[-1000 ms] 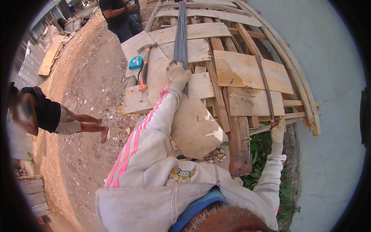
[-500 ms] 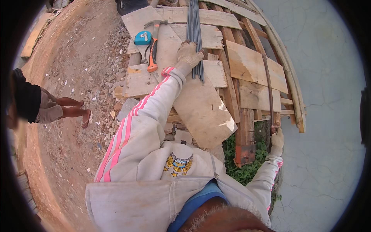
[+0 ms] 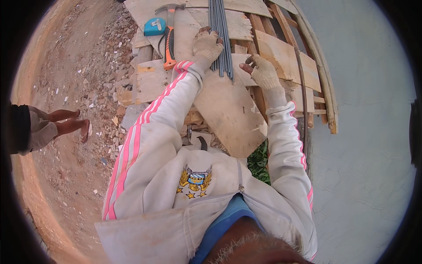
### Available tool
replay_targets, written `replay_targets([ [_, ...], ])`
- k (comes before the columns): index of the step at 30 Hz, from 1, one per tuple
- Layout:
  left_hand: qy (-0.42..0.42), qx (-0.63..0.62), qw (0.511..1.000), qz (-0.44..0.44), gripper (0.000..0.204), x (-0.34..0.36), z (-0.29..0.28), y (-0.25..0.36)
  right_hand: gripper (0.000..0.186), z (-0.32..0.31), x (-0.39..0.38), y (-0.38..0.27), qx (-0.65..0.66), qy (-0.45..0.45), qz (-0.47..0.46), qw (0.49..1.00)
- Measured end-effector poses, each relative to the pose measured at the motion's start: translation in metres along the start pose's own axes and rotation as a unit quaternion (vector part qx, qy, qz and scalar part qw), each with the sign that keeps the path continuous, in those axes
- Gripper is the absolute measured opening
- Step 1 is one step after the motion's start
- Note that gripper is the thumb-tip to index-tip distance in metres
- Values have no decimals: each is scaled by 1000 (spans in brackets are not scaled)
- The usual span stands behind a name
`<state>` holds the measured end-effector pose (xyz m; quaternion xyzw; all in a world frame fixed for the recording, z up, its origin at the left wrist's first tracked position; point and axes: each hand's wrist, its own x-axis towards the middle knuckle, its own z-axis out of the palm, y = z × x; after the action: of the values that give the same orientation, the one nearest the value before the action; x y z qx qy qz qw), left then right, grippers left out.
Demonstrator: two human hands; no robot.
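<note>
My left hand (image 3: pixel 207 46), in a cream fingerless glove, is closed on a bundle of thin grey steel rods (image 3: pixel 220 31) lying lengthwise on weathered plywood boards (image 3: pixel 226 123). My right hand (image 3: pixel 260 70), gloved alike, hovers just right of the rods' near ends, fingers bent but apart, with nothing visible in them. Left of my left hand lie a claw hammer (image 3: pixel 169 48) with orange-and-black handle and a teal tape measure (image 3: pixel 154 27). A long rusty bar (image 3: pixel 301 70) rests across the boards right of my right hand.
Timber slats (image 3: pixel 326 92) edge the pile beside a grey wall (image 3: pixel 365 110) on the right. A rubble-strewn dirt path (image 3: pixel 70 75) runs along the left, where a person in shorts (image 3: pixel 39 127) stands. Green plants (image 3: pixel 257 163) show below the boards.
My right hand has left the rusty bar and moved up and left toward the rods. The view has shifted, and the person at the top has mostly left it.
</note>
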<state>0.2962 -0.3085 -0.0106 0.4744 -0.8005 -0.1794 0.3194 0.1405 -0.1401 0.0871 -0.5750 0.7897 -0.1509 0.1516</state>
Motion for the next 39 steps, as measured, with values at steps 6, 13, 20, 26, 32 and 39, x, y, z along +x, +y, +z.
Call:
replay_targets([
  [6,22,-42,999,-16,46,-2,-11,1,70,59,110,11,76,-51,22,996],
  [13,17,-43,999,-6,46,1,-10,0,66,68,136,41,102,-97,37,989],
  [20,12,-59,998,-8,45,2,-13,2,34,57,118,-28,-211,5,-25,977],
  [26,12,-66,998,-13,45,2,-11,1,27,66,102,-56,-316,12,-35,948],
  [32,-4,-69,997,-24,47,3,-12,1,21,69,96,-53,-321,28,-25,947],
  [39,-4,-60,998,-15,44,4,-11,0,29,58,93,-53,-282,95,28,954],
])
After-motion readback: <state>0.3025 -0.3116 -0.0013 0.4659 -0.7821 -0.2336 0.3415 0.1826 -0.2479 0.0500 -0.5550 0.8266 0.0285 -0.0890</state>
